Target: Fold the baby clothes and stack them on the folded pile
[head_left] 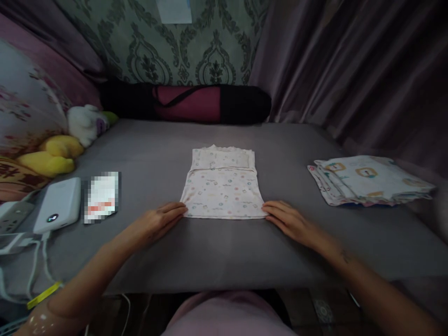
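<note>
A small white garment (226, 191) with a light print lies on the grey surface (217, 252), its far part folded over in a band. At its near left corner, my left hand (163, 220) pinches the edge with fingers pressed together. The near right corner is between the closed fingers of my right hand (289, 221). The cloth is spread fairly flat between both hands, with its near edge almost straight.
Folded printed cloths (374, 179) are stacked at the right. On the left are a white power bank (59, 205) with cables, a blurred packet (102, 197), a yellow plush (52, 156) and a white plush (86, 123). A long black and maroon bag (189, 103) lies at the back.
</note>
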The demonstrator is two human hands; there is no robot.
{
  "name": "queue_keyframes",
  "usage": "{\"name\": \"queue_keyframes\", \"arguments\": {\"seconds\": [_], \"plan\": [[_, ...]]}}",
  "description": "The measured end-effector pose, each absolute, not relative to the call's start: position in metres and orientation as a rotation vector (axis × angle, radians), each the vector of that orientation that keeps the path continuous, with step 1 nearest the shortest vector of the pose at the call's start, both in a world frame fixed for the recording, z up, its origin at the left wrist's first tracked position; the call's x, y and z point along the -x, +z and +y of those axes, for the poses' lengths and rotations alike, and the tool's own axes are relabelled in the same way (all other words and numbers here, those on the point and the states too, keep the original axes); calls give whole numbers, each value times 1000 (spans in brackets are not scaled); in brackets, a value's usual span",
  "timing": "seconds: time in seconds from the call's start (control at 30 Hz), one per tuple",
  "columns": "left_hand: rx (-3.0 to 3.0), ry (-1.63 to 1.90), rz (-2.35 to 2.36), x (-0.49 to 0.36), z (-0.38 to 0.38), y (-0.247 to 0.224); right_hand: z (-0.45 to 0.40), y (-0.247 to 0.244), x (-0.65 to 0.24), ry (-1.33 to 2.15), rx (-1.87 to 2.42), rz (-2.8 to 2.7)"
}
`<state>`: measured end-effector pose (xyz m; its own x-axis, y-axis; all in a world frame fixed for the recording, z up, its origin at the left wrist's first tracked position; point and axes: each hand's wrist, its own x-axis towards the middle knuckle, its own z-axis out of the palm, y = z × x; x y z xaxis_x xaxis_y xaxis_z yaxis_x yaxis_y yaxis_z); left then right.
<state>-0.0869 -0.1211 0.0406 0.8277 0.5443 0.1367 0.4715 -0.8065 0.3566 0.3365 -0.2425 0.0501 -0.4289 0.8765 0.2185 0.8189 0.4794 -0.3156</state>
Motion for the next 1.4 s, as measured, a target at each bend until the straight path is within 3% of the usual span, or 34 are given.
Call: {"name": "queue_keyframes", "arguments": {"seconds": [0.23,0.73,0.93,1.17,1.4], "plan": [[-2678,366,743,89,-115,36,-244,48,-334,8,1432,-2499],[-1972,748,1250,36,-71,81,-184,74,-326,348,1643,-1757],[-1831,935,1293,-2,-6,65,-114,70,-334,369,1752,-1500],[-1872,856,1503,-38,39,49,-45,48,-332,361,2052,-1309],[-2002,893,1573,-46,53,31,-29,39,-324,211,2009,-1480]]}}
